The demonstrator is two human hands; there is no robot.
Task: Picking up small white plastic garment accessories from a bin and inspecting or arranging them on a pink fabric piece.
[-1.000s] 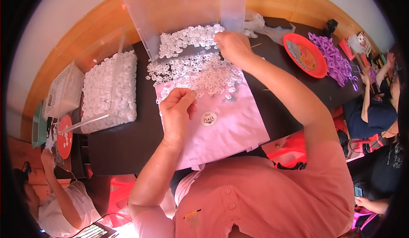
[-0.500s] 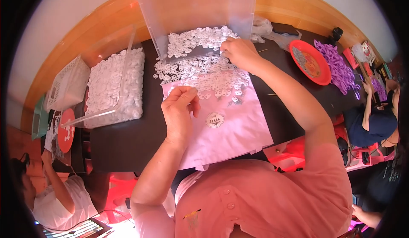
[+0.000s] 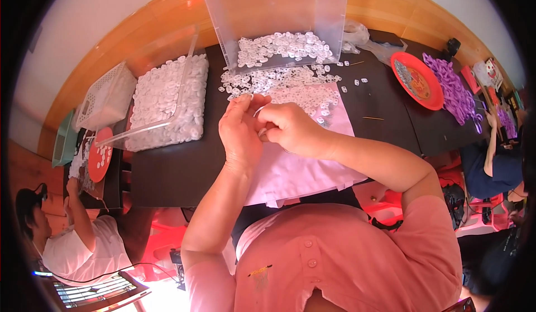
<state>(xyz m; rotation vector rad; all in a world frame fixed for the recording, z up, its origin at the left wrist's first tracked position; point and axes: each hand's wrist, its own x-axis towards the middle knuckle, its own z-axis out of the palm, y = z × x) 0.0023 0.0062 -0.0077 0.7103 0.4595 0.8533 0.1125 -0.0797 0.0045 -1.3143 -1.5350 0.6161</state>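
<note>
My left hand and my right hand meet above a pink cloth bag lying flat on the table. Both are closed, fingertips pinched together. White bits show at the fingers of each hand. They look like the small white plastic pieces with two dark spots, but the fingers cover most of them. A loose heap of these pieces spreads over the bag's far end. More of them lie in a clear plastic box tipped on its side, its opening facing me.
To the left stands a clear bin full of white pieces, beside a white basket and a red plate. A red dish and purple strips lie right. Thin sticks rest on the dark table. Other people sit at both sides.
My right hand has come back from the tipped box to my left hand over the bag. Several white pieces now lie loose right of the heap. The whole view has shifted slightly.
</note>
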